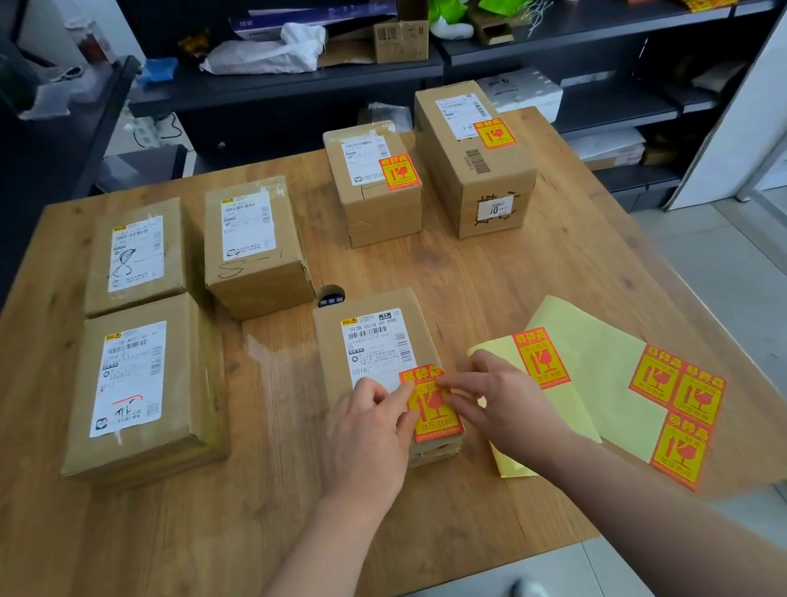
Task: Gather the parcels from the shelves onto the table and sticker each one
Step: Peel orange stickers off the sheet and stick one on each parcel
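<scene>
Your fingers (399,392) on both hands pinch the upper part of the red-and-yellow sticker (434,416), left hand (368,438) on its left side, right hand (500,403) on its right. The sticker lies on the parcel (378,342) near the middle of the worktop's (245,547) front edge. Yellow sticker sheets (596,368) lie just right of the parcel. Three unstickered parcels (136,393) sit toward the left edge, and two stickered parcels (374,181) sit near the far edge.
</scene>
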A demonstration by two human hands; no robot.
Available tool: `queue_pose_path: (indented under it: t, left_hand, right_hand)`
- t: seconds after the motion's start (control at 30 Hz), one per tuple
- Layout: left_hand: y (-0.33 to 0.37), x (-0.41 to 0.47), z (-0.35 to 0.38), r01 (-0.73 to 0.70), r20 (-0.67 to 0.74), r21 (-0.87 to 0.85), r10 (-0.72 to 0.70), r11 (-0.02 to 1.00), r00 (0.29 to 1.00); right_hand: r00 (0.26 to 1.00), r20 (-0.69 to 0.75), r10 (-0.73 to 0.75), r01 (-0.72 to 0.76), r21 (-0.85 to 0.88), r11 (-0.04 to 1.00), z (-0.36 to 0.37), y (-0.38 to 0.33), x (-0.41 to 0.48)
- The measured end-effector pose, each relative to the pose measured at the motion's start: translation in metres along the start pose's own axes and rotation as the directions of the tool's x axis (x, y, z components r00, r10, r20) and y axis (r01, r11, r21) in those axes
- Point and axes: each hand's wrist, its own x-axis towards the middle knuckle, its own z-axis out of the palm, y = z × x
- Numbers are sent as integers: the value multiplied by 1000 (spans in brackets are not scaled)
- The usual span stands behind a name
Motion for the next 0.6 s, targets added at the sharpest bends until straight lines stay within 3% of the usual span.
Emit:
queue_pose_path:
  t: [0.37, 0.6]
  left_hand:
    - [-7, 3, -5, 11, 102, 133, -25, 991, 994]
    - [-15, 8, -7, 23, 178, 45, -30, 999, 984]
  right_hand:
    - [989, 136, 60, -56, -28, 998, 0, 14, 4]
    - [982, 189, -10, 43, -171, 984, 2, 8, 8]
